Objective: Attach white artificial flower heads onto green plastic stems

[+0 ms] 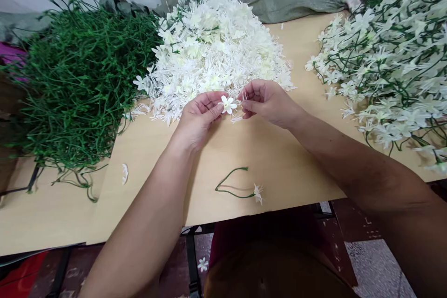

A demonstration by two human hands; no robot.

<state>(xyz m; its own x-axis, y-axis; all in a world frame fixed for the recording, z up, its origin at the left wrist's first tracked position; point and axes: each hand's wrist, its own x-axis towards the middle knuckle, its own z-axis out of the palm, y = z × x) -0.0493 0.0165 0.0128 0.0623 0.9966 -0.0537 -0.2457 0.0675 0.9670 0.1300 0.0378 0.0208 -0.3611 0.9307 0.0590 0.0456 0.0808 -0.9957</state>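
Observation:
My left hand (199,116) pinches a small white plastic flower (228,104) between thumb and fingers, just in front of a big heap of loose white flower heads (216,46). My right hand (265,102) is closed in a pinch right beside it, holding a thin white flower piece (243,97). Both hands hover over the light wooden table (279,158). Nearer to me on the table lies a bent green stem with one white flower on its end (240,186).
A tangled pile of bare green stems (80,79) fills the left side. Finished stems with white flowers (394,56) are heaped at the right. A single loose petal (125,173) lies at the left. Grey cloth (296,7) lies along the tiled wall.

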